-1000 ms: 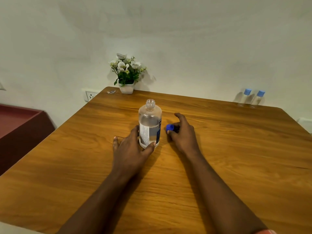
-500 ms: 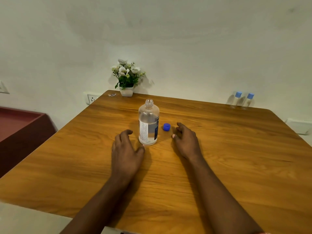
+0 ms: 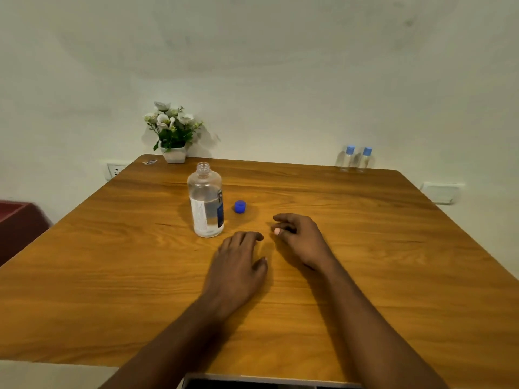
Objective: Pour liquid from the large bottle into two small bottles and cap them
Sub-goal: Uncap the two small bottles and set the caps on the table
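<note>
The large clear bottle [image 3: 207, 202] stands upright and uncapped on the wooden table [image 3: 365, 248], roughly half full of clear liquid. Its blue cap [image 3: 240, 206] lies on the table just to the right of it. Two small clear bottles, one [image 3: 347, 158] beside the other [image 3: 364, 159], stand with blue caps on at the far right edge, by the wall. My left hand [image 3: 238, 266] rests near the table, below and right of the large bottle, holding nothing. My right hand [image 3: 302, 238] hovers right of the cap, fingers loosely curled and empty.
A white pot of flowers [image 3: 173, 133] stands at the far left corner. A small object [image 3: 149, 162] lies beside it. Wall sockets sit at the left [image 3: 114, 170] and right [image 3: 441, 192]. A dark red cabinet [image 3: 16, 223] is beyond the left edge.
My left hand let go of the large bottle and my right hand released the blue cap onto the table. Both hands drew back toward me and to the right.
</note>
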Demonstrator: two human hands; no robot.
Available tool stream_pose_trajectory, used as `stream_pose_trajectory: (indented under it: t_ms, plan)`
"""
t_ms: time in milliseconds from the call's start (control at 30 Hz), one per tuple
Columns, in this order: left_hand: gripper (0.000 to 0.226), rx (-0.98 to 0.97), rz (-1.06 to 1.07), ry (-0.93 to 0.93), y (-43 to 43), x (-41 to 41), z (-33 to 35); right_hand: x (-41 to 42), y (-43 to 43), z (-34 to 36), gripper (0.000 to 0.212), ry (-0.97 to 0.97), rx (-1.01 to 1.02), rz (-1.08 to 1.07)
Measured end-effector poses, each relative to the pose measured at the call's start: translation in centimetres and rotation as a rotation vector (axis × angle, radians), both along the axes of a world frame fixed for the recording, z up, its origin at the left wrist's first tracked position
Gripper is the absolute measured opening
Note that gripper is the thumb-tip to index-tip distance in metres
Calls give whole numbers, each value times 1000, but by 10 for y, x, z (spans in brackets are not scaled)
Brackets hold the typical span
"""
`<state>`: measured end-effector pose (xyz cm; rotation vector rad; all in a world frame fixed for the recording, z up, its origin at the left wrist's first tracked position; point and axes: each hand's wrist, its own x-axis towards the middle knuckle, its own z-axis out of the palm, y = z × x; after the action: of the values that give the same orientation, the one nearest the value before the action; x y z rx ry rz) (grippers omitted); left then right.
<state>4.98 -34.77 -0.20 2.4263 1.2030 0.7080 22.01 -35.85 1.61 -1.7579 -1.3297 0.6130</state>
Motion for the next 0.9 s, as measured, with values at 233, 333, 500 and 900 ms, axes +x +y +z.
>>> stream_pose_trajectory:
  t_ms: [233,333,500,900]
  plan:
    - [46,3,-67,21,21,73,2,81,-8,-4,33,-37,87,-323]
    - [46,16,-54,52,34,107,3,112,-3,-4,37,-25,112,-446]
    - [46,25,-36,82,70,158,5,152,30,-5,46,-35,140,-547]
    - [44,101,-15,130,176,263,-1,243,149,-5,51,-31,207,-692]
